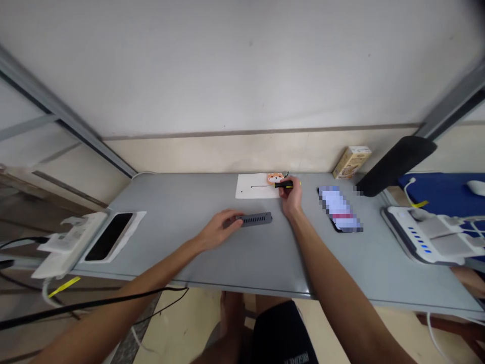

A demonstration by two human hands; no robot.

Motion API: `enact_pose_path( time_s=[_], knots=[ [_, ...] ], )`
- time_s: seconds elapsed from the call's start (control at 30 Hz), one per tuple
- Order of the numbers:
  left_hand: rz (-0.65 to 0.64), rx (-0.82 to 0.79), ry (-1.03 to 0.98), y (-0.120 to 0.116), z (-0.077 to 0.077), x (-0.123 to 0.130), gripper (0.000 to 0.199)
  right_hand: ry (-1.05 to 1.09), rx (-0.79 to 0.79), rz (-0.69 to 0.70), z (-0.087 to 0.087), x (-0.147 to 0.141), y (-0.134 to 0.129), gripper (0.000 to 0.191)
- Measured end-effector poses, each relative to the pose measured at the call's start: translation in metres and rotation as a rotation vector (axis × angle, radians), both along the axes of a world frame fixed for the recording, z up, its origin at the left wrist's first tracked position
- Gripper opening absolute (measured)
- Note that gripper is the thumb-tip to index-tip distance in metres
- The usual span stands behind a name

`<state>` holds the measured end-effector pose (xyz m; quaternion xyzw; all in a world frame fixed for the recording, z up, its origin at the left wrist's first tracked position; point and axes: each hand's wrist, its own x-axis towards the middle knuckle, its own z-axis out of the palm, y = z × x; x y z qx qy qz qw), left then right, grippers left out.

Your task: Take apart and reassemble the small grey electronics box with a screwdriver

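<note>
My left hand [222, 229] grips the left end of a dark grey slotted bar [256, 219] that lies on the grey table, thumb in front and fingers behind. In my right hand [291, 194] is a black and yellow screwdriver [282, 185], its thin shaft pointing left over a white sheet of paper [246, 181]. A small dark speck shows on the paper's left part. An orange and white animal-faced item [275, 178] rests at the paper's back right, just behind the screwdriver.
Right of my hands lies a phone with a lit, blurred screen [341, 210]. Behind it stand a small carton [350, 163] and a black cylinder [397, 164]. Power strips sit at the right [428, 235] and left [71, 242], beside a dark-screened phone [109, 237]. A black cable crosses the lower left.
</note>
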<state>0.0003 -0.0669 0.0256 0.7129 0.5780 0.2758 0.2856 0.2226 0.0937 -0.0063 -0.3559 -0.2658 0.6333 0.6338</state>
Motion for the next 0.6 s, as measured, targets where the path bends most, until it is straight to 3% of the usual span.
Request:
enact_pose_path(
  time_s=[0.17, 0.4, 0.6],
  knots=[
    [0.047, 0.005, -0.087, 0.013, -0.009, 0.003, 0.045, 0.043, -0.001, 0.044, 0.008, 0.004, -0.008, 0.019],
    [0.137, 0.172, -0.319, 0.013, -0.024, 0.006, 0.037, 0.103, -0.003, 0.371, 0.014, -0.005, -0.031, 0.024],
    [0.147, 0.220, -0.277, 0.005, -0.027, 0.011, 0.040, 0.060, 0.040, 0.391, 0.007, -0.006, -0.035, 0.025]
  ],
)
